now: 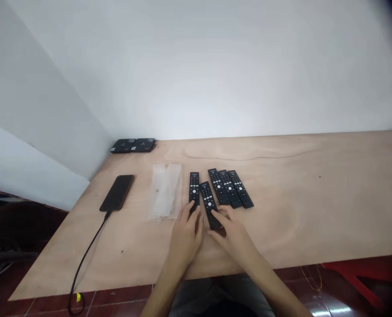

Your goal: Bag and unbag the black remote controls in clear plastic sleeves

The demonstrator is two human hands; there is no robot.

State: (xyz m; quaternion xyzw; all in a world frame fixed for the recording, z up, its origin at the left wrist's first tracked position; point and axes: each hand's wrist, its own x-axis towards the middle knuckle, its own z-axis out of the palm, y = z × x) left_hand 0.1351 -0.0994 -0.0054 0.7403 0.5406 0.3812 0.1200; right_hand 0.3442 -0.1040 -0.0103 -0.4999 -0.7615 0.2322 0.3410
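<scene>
My left hand [186,226] is at the near end of a black remote control [194,187], its fingers closed around that end. Just to the right, my right hand [231,228] grips the lower part of a second black remote control [208,198], which lies slightly tilted with its top close to the first. Both remotes rest face up on the wooden table [298,211]. Several more black remotes [230,189] lie side by side, slanted, beyond my right hand. Left of my left hand are flat, translucent plastic sleeves [165,191].
A dark phone [117,193] lies at the left, with a black cable [86,259] running over the table's front edge. Two flat black boxes [133,145] sit in the back left corner against the white wall [215,70]. Something red [364,277] stands below the table at right.
</scene>
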